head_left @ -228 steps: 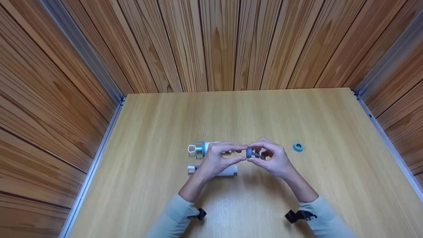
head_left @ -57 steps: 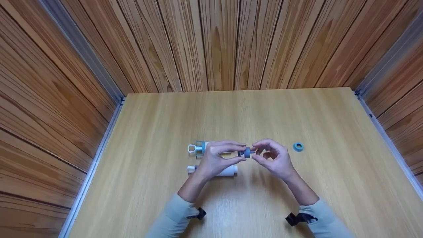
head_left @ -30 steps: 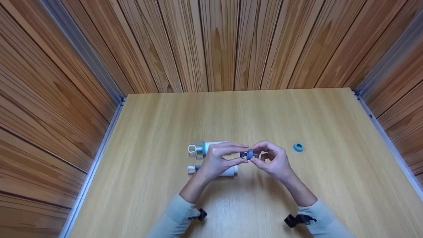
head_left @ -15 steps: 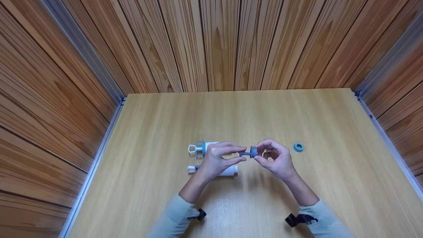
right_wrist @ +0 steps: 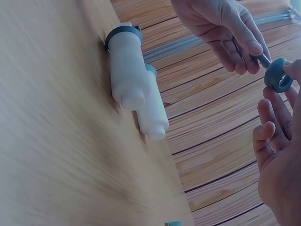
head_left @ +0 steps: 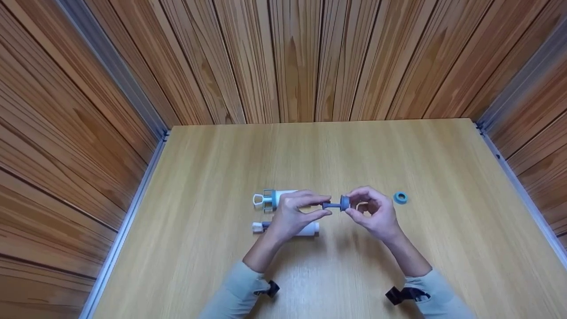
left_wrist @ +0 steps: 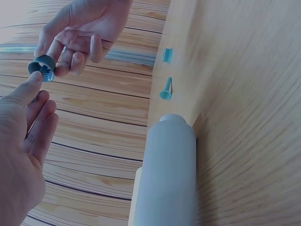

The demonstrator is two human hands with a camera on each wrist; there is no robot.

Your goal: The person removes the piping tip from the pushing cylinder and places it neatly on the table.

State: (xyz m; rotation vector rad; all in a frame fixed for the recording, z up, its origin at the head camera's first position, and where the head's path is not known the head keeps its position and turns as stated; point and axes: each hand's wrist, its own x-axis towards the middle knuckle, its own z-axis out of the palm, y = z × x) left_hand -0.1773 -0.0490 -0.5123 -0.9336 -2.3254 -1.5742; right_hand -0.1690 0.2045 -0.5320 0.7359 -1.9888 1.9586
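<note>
In the head view, both hands meet over the middle of the table at a small blue piece. Fingertips of my left hand (head_left: 294, 210) pinch the end of a thin blue stem (head_left: 333, 205). A blue screw collar (head_left: 345, 203) stands at the stem's other end, pinched between thumb and fingers of my right hand (head_left: 374, 212). The left wrist view shows threads inside the collar (left_wrist: 43, 68). Beneath the left hand lie two white bottles, the far one (head_left: 285, 195) with a blue collar and white ring handle, the near one (head_left: 308, 229) with a white end piece.
A loose teal collar (head_left: 400, 197) lies on the table to the right. In the left wrist view a small teal funnel-shaped piece (left_wrist: 165, 89) lies near it. Wood-panelled walls (head_left: 292, 62) enclose the table (head_left: 199, 168) at the back and sides.
The collar, earlier up by the left fingertips, has shifted right with the right hand, and the stem now shows between the hands. The left hand has hardly moved; the bottles lie as before.
</note>
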